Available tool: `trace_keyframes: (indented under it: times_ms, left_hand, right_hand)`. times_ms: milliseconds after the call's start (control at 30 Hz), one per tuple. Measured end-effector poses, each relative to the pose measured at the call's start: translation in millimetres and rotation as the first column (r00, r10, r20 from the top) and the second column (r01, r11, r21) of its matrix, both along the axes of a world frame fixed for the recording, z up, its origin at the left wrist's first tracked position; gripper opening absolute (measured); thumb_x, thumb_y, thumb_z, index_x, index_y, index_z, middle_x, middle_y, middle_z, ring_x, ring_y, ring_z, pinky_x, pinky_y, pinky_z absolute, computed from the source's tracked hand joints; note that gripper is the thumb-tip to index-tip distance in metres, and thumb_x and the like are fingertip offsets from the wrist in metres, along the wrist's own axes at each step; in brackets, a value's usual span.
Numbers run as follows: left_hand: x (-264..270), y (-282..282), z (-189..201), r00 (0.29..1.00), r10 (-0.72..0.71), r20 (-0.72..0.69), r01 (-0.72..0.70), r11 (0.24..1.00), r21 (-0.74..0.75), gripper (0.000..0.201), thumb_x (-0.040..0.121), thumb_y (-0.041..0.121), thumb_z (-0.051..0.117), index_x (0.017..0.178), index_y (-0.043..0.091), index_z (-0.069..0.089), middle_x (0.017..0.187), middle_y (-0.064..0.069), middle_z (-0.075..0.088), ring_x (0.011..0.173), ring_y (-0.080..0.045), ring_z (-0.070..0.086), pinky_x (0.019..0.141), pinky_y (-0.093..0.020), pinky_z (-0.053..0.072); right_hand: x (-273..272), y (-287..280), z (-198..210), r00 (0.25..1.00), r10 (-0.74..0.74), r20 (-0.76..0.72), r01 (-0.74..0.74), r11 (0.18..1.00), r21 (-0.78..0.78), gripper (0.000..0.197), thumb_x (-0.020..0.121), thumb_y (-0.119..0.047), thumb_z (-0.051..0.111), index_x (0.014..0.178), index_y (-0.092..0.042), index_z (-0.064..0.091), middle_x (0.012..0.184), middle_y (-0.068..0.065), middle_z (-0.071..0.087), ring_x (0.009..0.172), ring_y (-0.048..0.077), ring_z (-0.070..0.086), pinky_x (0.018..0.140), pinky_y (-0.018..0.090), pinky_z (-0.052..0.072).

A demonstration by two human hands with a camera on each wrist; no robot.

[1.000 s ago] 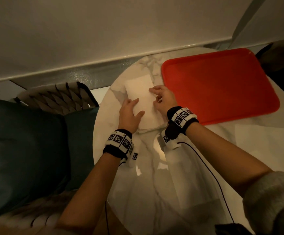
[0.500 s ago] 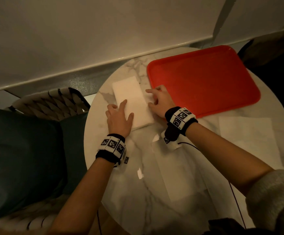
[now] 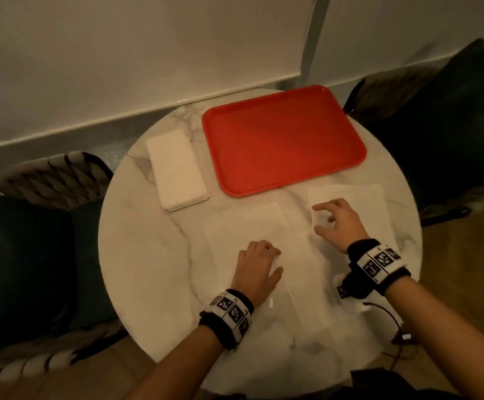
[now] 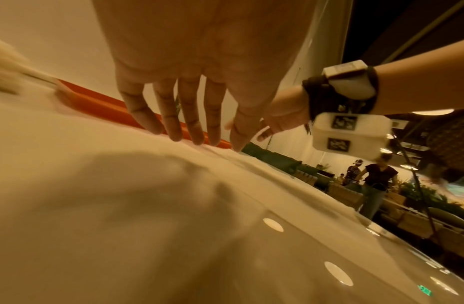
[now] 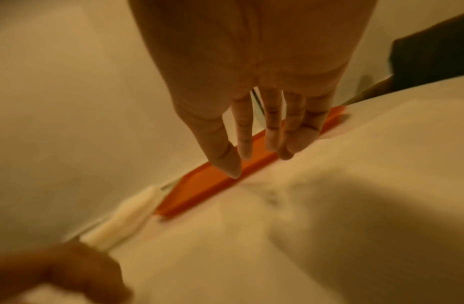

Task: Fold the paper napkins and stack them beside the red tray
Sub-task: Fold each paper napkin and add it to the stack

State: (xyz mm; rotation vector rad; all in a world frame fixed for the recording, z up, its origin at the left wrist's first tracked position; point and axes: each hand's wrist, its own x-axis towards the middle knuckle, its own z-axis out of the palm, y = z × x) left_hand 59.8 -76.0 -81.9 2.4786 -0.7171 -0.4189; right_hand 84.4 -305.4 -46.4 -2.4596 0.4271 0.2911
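A stack of folded white napkins (image 3: 177, 171) lies on the marble table just left of the red tray (image 3: 284, 140). Unfolded napkins lie flat nearer to me: one in the middle (image 3: 249, 226), another to the right (image 3: 356, 203) below the tray. My left hand (image 3: 259, 267) rests on the middle napkin with straight fingers (image 4: 186, 115) and holds nothing. My right hand (image 3: 336, 223) hovers at the left edge of the right napkin, fingers (image 5: 269, 131) spread and relaxed, empty. The right wrist view shows the stack (image 5: 127, 216) and the tray's rim (image 5: 212, 185) beyond the fingers.
The round table (image 3: 148, 269) stands against a pale wall. A woven chair (image 3: 47, 180) with a teal cushion (image 3: 18, 269) sits at the left, a dark chair (image 3: 451, 125) at the right. A cable (image 3: 393, 321) hangs by my right wrist. People (image 4: 376, 185) stand far behind.
Both hands have let go of the folded stack and drawn back toward me, onto the flat napkins in the middle. The stack stays beside the tray.
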Motion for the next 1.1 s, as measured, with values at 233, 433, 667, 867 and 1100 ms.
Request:
trace_keyframes:
  times_ms: [233,433,667,867,1100]
  left_hand:
    - [-10,-57,-4,0.996,0.049,0.072,-0.063,0.978,0.199,0.057,0.091,0.048,0.051,0.139,0.019,0.040,0.139,-0.003,0.039,0.127,-0.024,0.036,0.097,-0.041,0.033]
    - [1,-87,-5,0.996,-0.023,0.089,-0.013,0.920,0.391,0.097,0.075,0.049,0.073,0.149,0.017,0.019,0.150,-0.003,0.028,0.136,-0.024,0.027,0.102,-0.045,0.031]
    - [8,-109,-1,0.997,0.010,0.079,-0.049,0.861,0.507,0.114,0.062,0.044,0.085,0.148,0.012,0.017,0.134,-0.007,0.043,0.126,-0.027,0.037,0.099,-0.047,0.033]
    - [2,-111,13,0.993,0.016,0.115,-0.073,0.855,0.513,0.067,0.073,0.041,0.076,0.129,0.024,0.043,0.124,0.003,0.053,0.120,-0.021,0.041,0.097,-0.046,0.024]
    - [-6,-76,48,0.947,0.292,-0.132,-0.295,0.955,-0.007,0.013,0.078,0.039,0.072,0.082,0.028,0.065,0.086,0.015,0.065,0.090,-0.007,0.055,0.085,-0.036,0.027]
  right_hand:
    - [-75,-54,-28,0.995,0.049,-0.086,-0.067,0.973,-0.219,0.064,0.078,-0.034,0.073,0.136,-0.021,0.049,0.142,0.007,0.040,0.126,0.027,0.040,0.104,0.037,0.038]
    - [-93,-64,-42,0.987,0.092,-0.131,-0.123,0.958,-0.260,0.074,0.081,-0.048,0.065,0.145,-0.026,0.034,0.153,0.003,0.028,0.137,0.024,0.027,0.109,0.041,0.034]
    - [-95,-68,-41,0.992,0.097,-0.087,-0.114,0.967,-0.227,0.081,0.082,-0.052,0.061,0.149,-0.026,0.024,0.152,0.001,0.031,0.134,0.023,0.033,0.108,0.038,0.036]
    - [-95,-76,-37,0.997,0.060,-0.040,-0.065,0.987,-0.145,0.078,0.085,-0.049,0.061,0.149,-0.023,0.024,0.149,-0.001,0.039,0.131,0.021,0.038,0.106,0.031,0.034]
    - [-89,-72,-19,0.987,0.068,0.148,-0.070,0.997,0.012,0.089,0.077,-0.043,0.074,0.148,-0.019,0.026,0.151,-0.001,0.032,0.138,0.016,0.029,0.109,0.020,0.019]
